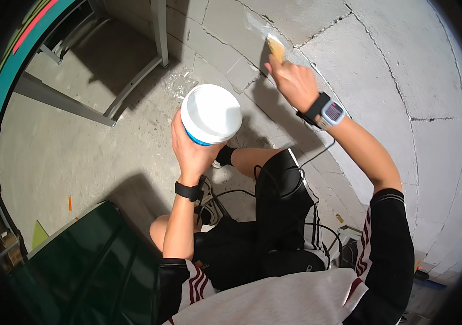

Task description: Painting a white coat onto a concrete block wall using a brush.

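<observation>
My left hand (192,149) is wrapped round a white round tub (212,112) with a blue band low on its side, held out above the floor. Whether its white top is a lid or the white inside, I cannot tell. Up at the wall, my right hand (294,84) grips a short, flat tan tool (276,50), a brush or a scraper. The tool's whitish tip meets the grey block wall (372,70) beside a wet-looking white smear (258,24). Fingers under the tub and behind the tool are partly hidden.
Dark cracks and joints run across the wall. A grey metal table frame (68,100) stands at upper left. Near my left arm is a dark green ridged case or panel (90,265). Black cables (231,192) loop round my legs. Pale splatter (181,82) marks the concrete floor.
</observation>
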`<control>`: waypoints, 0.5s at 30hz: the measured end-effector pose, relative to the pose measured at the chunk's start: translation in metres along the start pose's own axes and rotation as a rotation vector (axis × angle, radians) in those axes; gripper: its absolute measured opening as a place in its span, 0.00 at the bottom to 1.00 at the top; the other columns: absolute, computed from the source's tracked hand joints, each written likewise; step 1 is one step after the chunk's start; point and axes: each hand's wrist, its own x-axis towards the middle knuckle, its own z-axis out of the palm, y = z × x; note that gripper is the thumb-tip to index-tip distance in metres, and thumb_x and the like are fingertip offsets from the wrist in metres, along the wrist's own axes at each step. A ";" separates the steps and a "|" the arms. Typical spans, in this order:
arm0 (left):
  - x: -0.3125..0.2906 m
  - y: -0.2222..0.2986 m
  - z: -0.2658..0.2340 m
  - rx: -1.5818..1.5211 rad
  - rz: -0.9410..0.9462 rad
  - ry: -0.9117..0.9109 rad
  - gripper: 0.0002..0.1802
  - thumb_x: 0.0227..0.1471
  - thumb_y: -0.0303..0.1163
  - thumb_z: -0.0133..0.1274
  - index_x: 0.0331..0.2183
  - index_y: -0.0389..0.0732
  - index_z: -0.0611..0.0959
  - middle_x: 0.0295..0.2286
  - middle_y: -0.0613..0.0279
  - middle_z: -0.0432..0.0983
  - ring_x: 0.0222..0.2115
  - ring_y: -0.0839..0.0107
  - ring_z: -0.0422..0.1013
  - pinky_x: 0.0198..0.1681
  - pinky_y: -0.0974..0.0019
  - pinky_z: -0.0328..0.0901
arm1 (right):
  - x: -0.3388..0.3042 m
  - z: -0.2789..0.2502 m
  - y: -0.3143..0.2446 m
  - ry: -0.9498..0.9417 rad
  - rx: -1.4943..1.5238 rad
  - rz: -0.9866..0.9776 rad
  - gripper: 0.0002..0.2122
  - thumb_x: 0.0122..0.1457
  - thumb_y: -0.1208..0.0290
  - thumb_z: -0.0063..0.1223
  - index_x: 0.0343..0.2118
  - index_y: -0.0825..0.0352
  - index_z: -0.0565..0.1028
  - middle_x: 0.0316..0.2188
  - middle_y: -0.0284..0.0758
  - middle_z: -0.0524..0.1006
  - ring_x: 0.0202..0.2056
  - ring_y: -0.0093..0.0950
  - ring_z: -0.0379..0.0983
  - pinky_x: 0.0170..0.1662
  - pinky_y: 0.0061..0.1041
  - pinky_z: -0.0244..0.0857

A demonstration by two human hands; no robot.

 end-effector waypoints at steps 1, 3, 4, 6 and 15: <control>-0.001 0.001 -0.001 0.001 0.003 -0.001 0.63 0.20 0.28 0.82 0.61 0.41 0.67 0.54 0.52 0.73 0.55 0.52 0.71 0.57 0.53 0.68 | 0.011 0.004 -0.004 0.036 -0.010 -0.032 0.13 0.70 0.62 0.45 0.32 0.66 0.71 0.15 0.39 0.75 0.14 0.35 0.76 0.15 0.34 0.65; -0.002 0.003 -0.002 -0.001 0.015 -0.028 0.62 0.20 0.28 0.81 0.61 0.41 0.67 0.53 0.52 0.73 0.55 0.53 0.71 0.57 0.52 0.67 | 0.019 0.003 -0.004 0.084 -0.047 -0.057 0.12 0.67 0.68 0.48 0.27 0.68 0.73 0.13 0.38 0.75 0.15 0.34 0.77 0.15 0.33 0.66; -0.002 0.003 -0.004 0.001 0.013 -0.029 0.62 0.20 0.28 0.81 0.61 0.41 0.67 0.53 0.52 0.73 0.55 0.53 0.71 0.57 0.52 0.67 | 0.020 0.000 -0.003 0.073 -0.080 -0.069 0.11 0.64 0.70 0.48 0.25 0.68 0.73 0.13 0.39 0.76 0.16 0.34 0.77 0.15 0.33 0.67; -0.002 0.002 -0.005 -0.037 -0.018 -0.007 0.62 0.21 0.28 0.81 0.60 0.41 0.67 0.53 0.52 0.73 0.55 0.53 0.71 0.57 0.52 0.67 | 0.017 -0.009 -0.002 0.089 -0.067 -0.059 0.07 0.55 0.74 0.50 0.22 0.67 0.74 0.13 0.39 0.76 0.17 0.34 0.78 0.17 0.33 0.68; -0.001 0.003 -0.005 0.018 0.002 -0.005 0.62 0.21 0.27 0.81 0.61 0.41 0.67 0.53 0.52 0.74 0.54 0.51 0.72 0.56 0.52 0.68 | 0.005 -0.017 0.002 -0.019 0.029 0.021 0.16 0.72 0.60 0.43 0.30 0.64 0.73 0.14 0.42 0.74 0.16 0.42 0.75 0.18 0.38 0.66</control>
